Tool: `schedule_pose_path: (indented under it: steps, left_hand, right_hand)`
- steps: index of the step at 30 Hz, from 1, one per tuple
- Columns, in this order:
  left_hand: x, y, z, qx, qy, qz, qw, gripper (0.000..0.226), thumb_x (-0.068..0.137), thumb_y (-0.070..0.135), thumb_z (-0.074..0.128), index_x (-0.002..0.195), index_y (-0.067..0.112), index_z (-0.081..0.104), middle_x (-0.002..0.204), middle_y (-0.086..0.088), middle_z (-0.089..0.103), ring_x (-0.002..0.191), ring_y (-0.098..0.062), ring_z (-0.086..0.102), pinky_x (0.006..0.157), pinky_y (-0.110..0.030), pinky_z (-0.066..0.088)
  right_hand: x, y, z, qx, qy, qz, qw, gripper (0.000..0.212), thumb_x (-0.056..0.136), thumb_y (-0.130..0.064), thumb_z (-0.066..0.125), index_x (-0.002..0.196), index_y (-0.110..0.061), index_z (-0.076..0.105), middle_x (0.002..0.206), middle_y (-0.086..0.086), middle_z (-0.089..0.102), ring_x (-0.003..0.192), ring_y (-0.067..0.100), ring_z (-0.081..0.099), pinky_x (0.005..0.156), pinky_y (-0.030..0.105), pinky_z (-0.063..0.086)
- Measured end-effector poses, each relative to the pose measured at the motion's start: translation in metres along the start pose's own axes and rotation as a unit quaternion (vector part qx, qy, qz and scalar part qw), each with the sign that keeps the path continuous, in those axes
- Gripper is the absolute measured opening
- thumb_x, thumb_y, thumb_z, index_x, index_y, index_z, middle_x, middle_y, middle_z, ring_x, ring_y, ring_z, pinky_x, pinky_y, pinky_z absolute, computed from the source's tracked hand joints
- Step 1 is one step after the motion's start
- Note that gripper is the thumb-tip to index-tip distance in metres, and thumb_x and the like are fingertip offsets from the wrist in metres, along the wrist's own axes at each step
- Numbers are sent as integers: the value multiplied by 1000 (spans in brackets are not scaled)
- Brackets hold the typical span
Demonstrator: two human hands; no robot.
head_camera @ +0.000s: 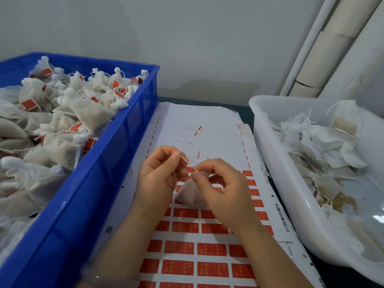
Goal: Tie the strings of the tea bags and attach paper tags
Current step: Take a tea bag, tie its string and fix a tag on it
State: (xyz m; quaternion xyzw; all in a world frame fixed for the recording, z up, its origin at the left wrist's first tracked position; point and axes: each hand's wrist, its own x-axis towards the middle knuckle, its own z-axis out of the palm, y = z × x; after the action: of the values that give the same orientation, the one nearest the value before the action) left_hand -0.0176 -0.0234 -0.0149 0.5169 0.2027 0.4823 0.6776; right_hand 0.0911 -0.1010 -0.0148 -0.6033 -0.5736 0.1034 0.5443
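Left hand [160, 173] pinches string [184, 159] taut; right hand [224, 190] pinches tea bag [189, 194] neck, likely steadying the knot above tag sheet [211, 249].

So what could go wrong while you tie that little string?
The thin string is only pinched by the fingertips of the left hand and right hand, so it might slip or snap. The tea bag is over the sheet of red tags; tugging hard could tear it and spill tea there.
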Motion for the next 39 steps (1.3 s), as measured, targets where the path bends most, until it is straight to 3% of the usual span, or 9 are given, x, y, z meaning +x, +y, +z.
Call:
schedule_pose_path:
  steps: [6, 11, 18, 22, 25, 28, 32, 36, 39]
  left_hand:
    - [-6, -3, 0, 16, 19, 43, 999, 20, 88, 9, 47, 76, 14, 62, 66, 3, 61, 56, -8, 57, 56, -17, 51]
    - [0, -4, -1, 47, -1, 31, 998, 10, 84, 24, 59, 85, 25, 68, 81, 1, 69, 64, -12, 64, 61, -19, 54]
    - [-3, -12, 2, 127, 44, -17, 991, 21, 79, 31, 57, 97, 22, 63, 82, 5, 70, 69, -15, 68, 58, -19, 54]
    - [-1, -16, 0, 162, 46, -24, 985, 11, 88, 18, 55, 95, 23, 62, 79, 7, 70, 69, -13, 67, 56, -18, 53]
    - [0, -17, 1, 186, 46, -30, 981, 10, 89, 18, 55, 93, 23, 62, 75, 8, 69, 67, -16, 66, 53, -16, 50]
    - [-1, -20, 3, 210, 43, -37, 976, 8, 88, 20, 56, 91, 24, 62, 71, 9, 68, 67, -20, 66, 55, -18, 49]
    - [1, -20, 4, 221, 39, -43, 974, 9, 89, 17, 55, 91, 22, 62, 71, 9, 68, 64, -12, 66, 48, -12, 47]
    - [2, -22, 2, 216, 41, -43, 975, 9, 89, 14, 56, 90, 21, 62, 71, 7, 68, 63, -14, 65, 48, -13, 49]
    - [2, -23, 2, 222, 34, -42, 974, 9, 89, 15, 56, 90, 21, 63, 71, 6, 68, 64, -16, 65, 53, -16, 50]
  right_hand:
    - [-1, -11, -8, -100, -24, -6, 995, 5, 88, -19, 61, 89, -18, 66, 81, -18, 58, 80, -1, 56, 67, 8, 45]
    - [22, -58, -57, -116, 79, -24, 990, 9, 87, -23, 63, 84, -31, 61, 75, -24, 58, 83, -8, 57, 67, 3, 44]
    - [69, -68, -175, -201, 96, 69, 973, 14, 80, -13, 70, 74, -25, 66, 75, 2, 69, 71, 23, 67, 69, 41, 58]
    - [80, -22, -225, -349, 89, 168, 918, 23, 80, -9, 64, 74, -31, 65, 78, -3, 65, 74, 17, 62, 73, 29, 48]
    - [86, 17, -254, -439, 84, 249, 859, 21, 84, -2, 58, 93, -17, 70, 98, 6, 65, 94, 23, 60, 82, 26, 42]
    - [86, 50, -265, -470, 25, 319, 823, 25, 84, 3, 56, 100, -11, 69, 112, 9, 64, 99, 24, 57, 82, 26, 42]
    - [76, 77, -259, -451, -69, 372, 808, 24, 81, 2, 58, 91, -18, 66, 106, 8, 63, 89, 23, 60, 73, 28, 46]
    - [75, 82, -249, -425, -147, 408, 794, 23, 75, -15, 73, 92, -23, 61, 103, 4, 61, 79, 20, 62, 69, 30, 53]
    - [79, 83, -233, -462, -133, 344, 806, 59, 57, -55, 81, 98, -27, 51, 97, -8, 53, 88, 15, 54, 73, 28, 43]
